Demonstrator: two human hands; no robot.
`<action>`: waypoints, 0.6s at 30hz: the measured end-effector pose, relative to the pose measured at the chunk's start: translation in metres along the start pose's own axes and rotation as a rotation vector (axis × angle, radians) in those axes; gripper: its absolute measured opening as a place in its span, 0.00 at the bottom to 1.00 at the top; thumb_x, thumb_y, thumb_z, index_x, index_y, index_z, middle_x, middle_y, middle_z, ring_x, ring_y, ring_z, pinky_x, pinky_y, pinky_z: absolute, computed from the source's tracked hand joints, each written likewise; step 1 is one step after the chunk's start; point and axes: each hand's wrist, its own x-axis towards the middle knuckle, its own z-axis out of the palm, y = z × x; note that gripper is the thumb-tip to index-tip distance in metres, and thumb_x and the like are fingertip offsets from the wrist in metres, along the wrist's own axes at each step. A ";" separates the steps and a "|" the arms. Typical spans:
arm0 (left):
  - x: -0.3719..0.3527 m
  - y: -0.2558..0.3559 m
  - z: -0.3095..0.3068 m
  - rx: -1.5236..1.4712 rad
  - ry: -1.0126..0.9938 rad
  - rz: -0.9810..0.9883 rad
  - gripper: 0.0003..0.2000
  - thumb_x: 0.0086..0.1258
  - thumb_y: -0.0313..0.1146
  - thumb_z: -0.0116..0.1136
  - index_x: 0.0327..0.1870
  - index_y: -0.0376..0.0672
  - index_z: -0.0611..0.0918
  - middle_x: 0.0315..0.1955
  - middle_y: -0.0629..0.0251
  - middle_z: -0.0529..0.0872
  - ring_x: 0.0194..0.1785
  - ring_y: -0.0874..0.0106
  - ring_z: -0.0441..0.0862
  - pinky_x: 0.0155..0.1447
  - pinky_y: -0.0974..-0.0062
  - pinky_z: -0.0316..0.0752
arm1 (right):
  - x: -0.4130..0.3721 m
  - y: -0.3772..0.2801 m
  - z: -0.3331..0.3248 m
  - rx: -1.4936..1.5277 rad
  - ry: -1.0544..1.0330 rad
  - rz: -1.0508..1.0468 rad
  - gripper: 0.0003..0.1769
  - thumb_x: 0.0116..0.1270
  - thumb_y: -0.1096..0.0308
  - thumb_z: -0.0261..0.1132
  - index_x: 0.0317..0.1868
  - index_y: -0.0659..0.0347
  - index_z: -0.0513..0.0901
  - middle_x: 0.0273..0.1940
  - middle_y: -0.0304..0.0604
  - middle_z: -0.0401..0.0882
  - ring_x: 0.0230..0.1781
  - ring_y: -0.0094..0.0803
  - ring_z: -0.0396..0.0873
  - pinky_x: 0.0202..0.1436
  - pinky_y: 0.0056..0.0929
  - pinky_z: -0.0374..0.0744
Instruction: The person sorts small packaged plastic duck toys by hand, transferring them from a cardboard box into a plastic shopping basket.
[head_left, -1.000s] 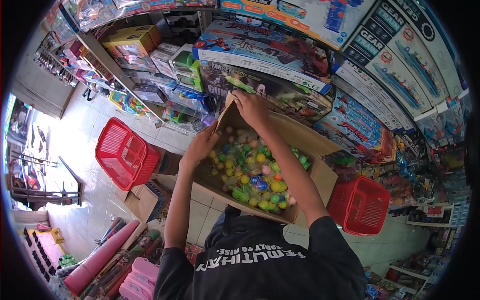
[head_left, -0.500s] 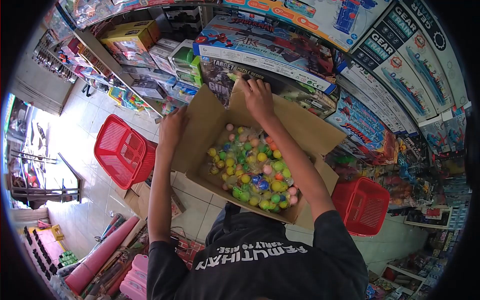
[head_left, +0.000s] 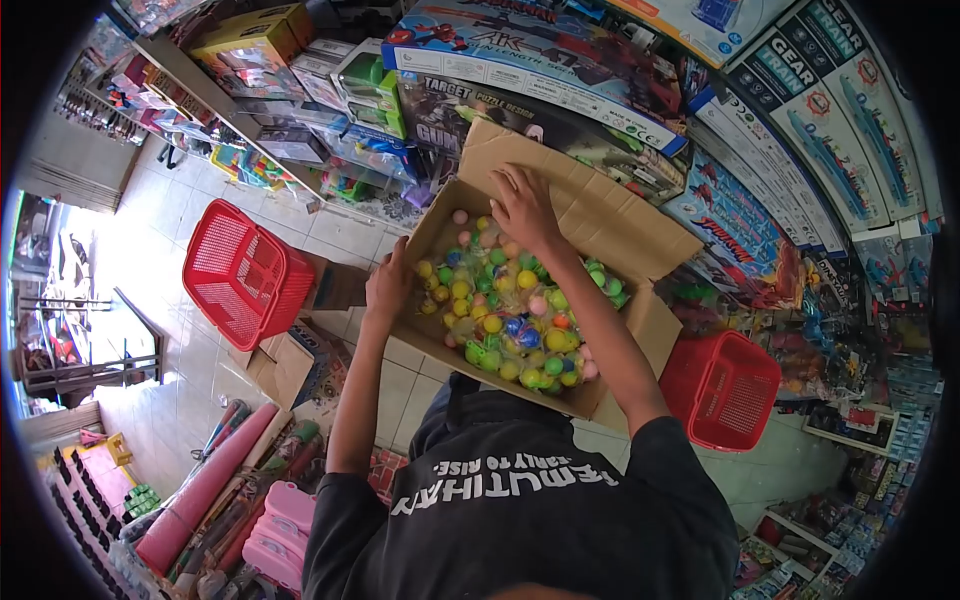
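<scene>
While curling left hand (head_left: 387,285) over carton rim (head_left: 480,384), grip unclear, apparently steadying flap (head_left: 600,205) with half-open, empty right hand (head_left: 526,208).

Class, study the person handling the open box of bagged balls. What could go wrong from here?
The cardboard box is open, so a sharp tilt might spill the colorful balls.

The left hand is at the box's side edge, where a folding flap might pinch its fingers.

The far flap stands close to the shelved toy boxes; pushing it outward might nudge them.
</scene>
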 end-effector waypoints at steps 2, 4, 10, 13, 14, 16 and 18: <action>0.001 -0.002 -0.001 0.068 0.013 -0.030 0.23 0.62 0.35 0.54 0.61 0.51 0.69 0.41 0.47 0.81 0.44 0.46 0.78 0.44 0.53 0.73 | -0.009 0.006 0.008 0.018 0.017 -0.038 0.23 0.57 0.66 0.62 0.54 0.61 0.72 0.54 0.45 0.68 0.56 0.43 0.67 0.52 0.44 0.66; 0.002 -0.009 0.002 0.046 0.033 0.006 0.23 0.61 0.33 0.54 0.60 0.52 0.69 0.37 0.47 0.82 0.42 0.46 0.78 0.43 0.52 0.73 | -0.021 0.005 0.006 0.040 -0.020 -0.005 0.23 0.58 0.66 0.62 0.55 0.60 0.71 0.55 0.46 0.68 0.57 0.43 0.66 0.55 0.44 0.66; -0.007 -0.019 0.003 0.041 0.134 0.129 0.23 0.61 0.30 0.51 0.61 0.55 0.70 0.31 0.48 0.83 0.37 0.47 0.80 0.40 0.52 0.74 | -0.057 -0.002 -0.006 0.114 -0.033 0.089 0.23 0.61 0.66 0.61 0.57 0.59 0.70 0.55 0.47 0.68 0.57 0.44 0.67 0.57 0.44 0.66; -0.014 -0.023 0.001 0.003 0.116 0.116 0.23 0.63 0.31 0.50 0.61 0.57 0.70 0.31 0.48 0.83 0.37 0.48 0.80 0.40 0.52 0.74 | -0.071 -0.002 -0.021 0.162 0.001 0.160 0.22 0.62 0.66 0.60 0.57 0.59 0.70 0.53 0.48 0.70 0.56 0.46 0.68 0.56 0.45 0.67; -0.017 -0.025 -0.001 -0.033 0.110 0.110 0.22 0.63 0.31 0.49 0.61 0.57 0.70 0.31 0.48 0.83 0.37 0.48 0.80 0.40 0.53 0.74 | -0.075 -0.001 -0.025 0.182 0.035 0.185 0.21 0.62 0.67 0.60 0.56 0.59 0.70 0.52 0.48 0.71 0.55 0.46 0.69 0.55 0.45 0.67; -0.024 -0.033 -0.001 -0.039 0.121 0.130 0.23 0.63 0.31 0.49 0.61 0.56 0.70 0.31 0.49 0.83 0.37 0.48 0.80 0.40 0.53 0.74 | -0.083 0.002 -0.035 0.191 0.041 0.225 0.21 0.62 0.67 0.60 0.56 0.59 0.70 0.52 0.48 0.71 0.54 0.46 0.69 0.55 0.45 0.67; -0.030 -0.035 0.001 -0.046 0.133 0.148 0.23 0.63 0.31 0.49 0.61 0.55 0.70 0.31 0.49 0.83 0.37 0.48 0.80 0.39 0.53 0.73 | -0.090 0.004 -0.045 0.200 0.046 0.263 0.20 0.62 0.68 0.60 0.55 0.59 0.71 0.51 0.48 0.72 0.54 0.47 0.70 0.55 0.46 0.67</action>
